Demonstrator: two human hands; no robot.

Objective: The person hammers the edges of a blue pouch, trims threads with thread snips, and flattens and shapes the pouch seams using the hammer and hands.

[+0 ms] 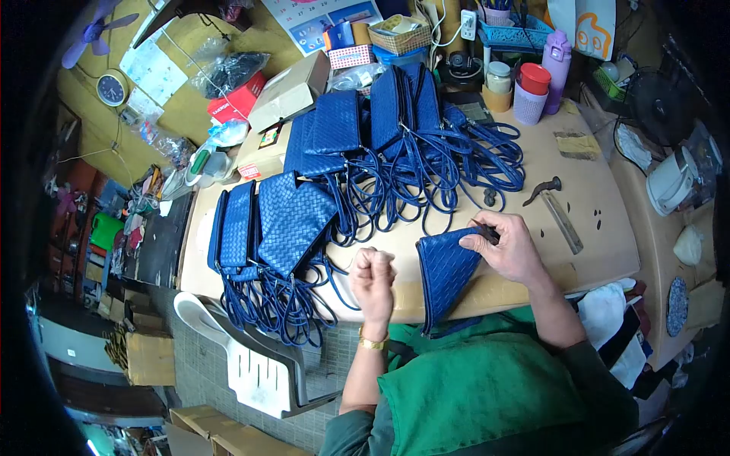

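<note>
My right hand [511,249] grips the upper corner of a blue woven pouch [449,267], which hangs tilted at the table's front edge, its zipper side to the left. A small dark object [487,232] shows between those fingers; its kind is unclear. Left of the pouch and apart from it, my left hand [372,280] is raised with the fingers closed. Whatever they may hold is hidden. More blue woven pouches [295,220] with long cord straps [285,308] lie in piles to the left and behind.
A hammer [561,220] lies on the table [608,243] at right. Behind stand a purple bottle [557,64] and a red-lidded cup [531,99]. A cardboard box [293,87] leans at the back left. A white plastic chair [258,376] is at the front left.
</note>
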